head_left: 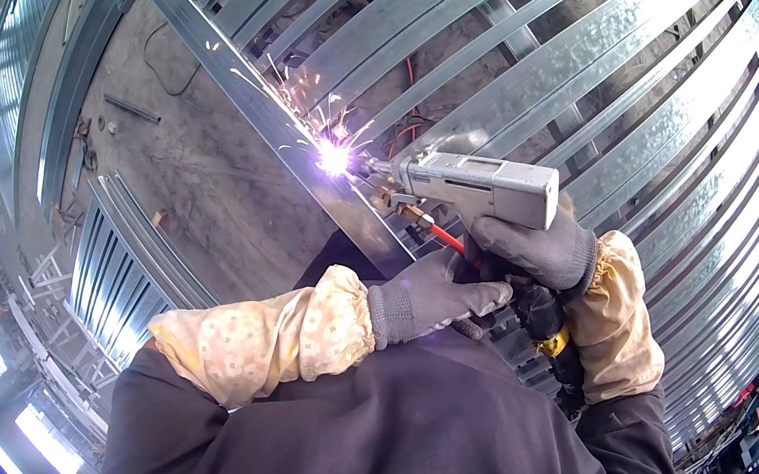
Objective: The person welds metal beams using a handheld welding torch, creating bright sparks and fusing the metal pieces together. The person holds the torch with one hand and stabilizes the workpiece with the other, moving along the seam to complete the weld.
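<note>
A silver, box-shaped handheld welding gun points left, with a brass fitting and a red hose below its nozzle. My gloved right hand is closed around its grip, close under the body. Against the grip's lower end, my gloved left hand has its fingers curled, partly hiding the red hose. At the nozzle tip a bright violet-white weld spot glows on a long galvanized steel beam, throwing sparks up and left. The glare hides the joint itself.
Many parallel galvanized steel slats stretch from the beam to the right. A black cable with yellow tape hangs below my right hand. Stacked metal profiles lie at lower left, and a loose metal bar rests on the concrete floor.
</note>
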Available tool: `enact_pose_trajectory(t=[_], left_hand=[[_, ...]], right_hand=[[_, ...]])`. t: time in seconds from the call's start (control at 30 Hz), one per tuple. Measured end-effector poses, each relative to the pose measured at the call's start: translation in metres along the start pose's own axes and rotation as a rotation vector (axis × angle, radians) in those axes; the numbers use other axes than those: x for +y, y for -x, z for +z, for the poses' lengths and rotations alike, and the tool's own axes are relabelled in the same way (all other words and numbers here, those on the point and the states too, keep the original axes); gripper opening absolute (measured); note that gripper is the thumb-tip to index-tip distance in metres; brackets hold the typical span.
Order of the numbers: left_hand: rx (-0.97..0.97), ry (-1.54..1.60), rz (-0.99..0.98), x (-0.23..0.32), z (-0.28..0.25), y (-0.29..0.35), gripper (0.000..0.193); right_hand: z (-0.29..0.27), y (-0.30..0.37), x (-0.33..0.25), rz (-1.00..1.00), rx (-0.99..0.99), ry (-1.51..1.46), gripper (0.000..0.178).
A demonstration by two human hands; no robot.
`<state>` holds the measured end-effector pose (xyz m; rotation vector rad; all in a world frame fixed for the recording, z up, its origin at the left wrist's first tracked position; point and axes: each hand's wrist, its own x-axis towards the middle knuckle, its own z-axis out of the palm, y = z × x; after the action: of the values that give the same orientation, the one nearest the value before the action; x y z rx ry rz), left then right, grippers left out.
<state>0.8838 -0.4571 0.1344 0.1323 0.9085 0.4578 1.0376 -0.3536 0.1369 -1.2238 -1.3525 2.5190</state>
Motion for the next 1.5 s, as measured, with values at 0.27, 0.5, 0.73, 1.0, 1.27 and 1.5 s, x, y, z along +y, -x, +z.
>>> enact_pose_trajectory(t=[0.27,0.5,0.73,1.0,1.27,1.5], left_hand=[[-0.042,-0.01,0.009,-0.003,0.0,0.0,0.027],[-0.023,-0.056,0.002,0.0,0.006,0.002,0.026],[-0.029,-0.051,-0.03,-0.003,0.005,0.0,0.03],[-0.044,-0.07,0.041,-0.006,0.009,0.003,0.047],[-0.189,-0.112,0.277,-0.009,0.014,0.002,0.033],[-0.193,-0.18,0.321,-0.009,0.009,0.022,0.046]], right_hand=[[0.005,0.002,-0.003,0.01,0.06,-0.058,0.045],[-0.001,0.003,0.007,-0.056,-0.021,0.113,0.046],[-0.001,0.007,0.004,0.012,-0.054,0.004,0.045],[0.006,0.022,-0.001,-0.009,0.093,-0.093,0.047],[0.007,0.048,-0.02,0.037,0.212,-0.138,0.049],[0.024,0.066,-0.036,-0.137,0.307,-0.213,0.041]])
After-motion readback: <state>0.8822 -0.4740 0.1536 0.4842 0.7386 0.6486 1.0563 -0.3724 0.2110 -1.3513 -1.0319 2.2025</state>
